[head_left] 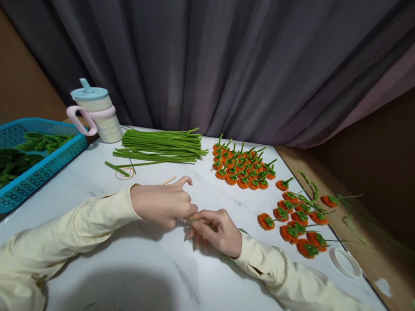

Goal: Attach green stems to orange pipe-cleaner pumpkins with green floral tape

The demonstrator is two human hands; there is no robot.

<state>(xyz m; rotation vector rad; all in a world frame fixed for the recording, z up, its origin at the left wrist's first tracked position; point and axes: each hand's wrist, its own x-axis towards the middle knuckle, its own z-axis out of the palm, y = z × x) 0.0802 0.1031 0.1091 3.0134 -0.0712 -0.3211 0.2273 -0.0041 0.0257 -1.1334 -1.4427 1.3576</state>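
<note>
My left hand (164, 205) and my right hand (222, 232) meet over the middle of the white table (144, 273). Both are closed, their fingertips pinched together around something thin and small that the fingers mostly hide. A bit of green shows beside my right wrist. Beyond my hands lies a bundle of green pipe cleaners (159, 145), with a few loose ones in front. Rows of orange pompom-like persimmons (242, 169) with green tops and stems stand at the back right. Several more loose persimmons (289, 233) lie to the right of my right hand.
At the far left, a blue basket (61, 158) holds green leaf pieces (3, 166). A tumbler (109, 123) with a pink handle stands at the back left. Thin wire rings (124, 173) lie near the bundle. A white tape roll (345, 263) rests by the right edge. A grey curtain (185, 55) hangs behind.
</note>
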